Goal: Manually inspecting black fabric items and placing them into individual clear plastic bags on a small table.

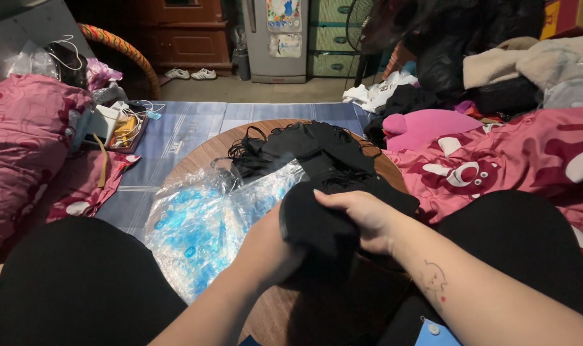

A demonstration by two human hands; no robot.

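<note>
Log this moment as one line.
hands: left hand and right hand hold black fabric masks | nearby: clear plastic bags, round wooden table

Black cloth (317, 221), black pile of masks (304, 150), clear bag with blue spots (198, 227), brown wooden counter (202, 154), pink blanket with red bear faces (496, 163), blue checked mat (189, 128)

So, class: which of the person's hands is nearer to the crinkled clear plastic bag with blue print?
Left. The left hand sits right at the crinkled clear plastic bag with blue print; the right hand lies farther off, across the black cloth both hands grip.
</note>
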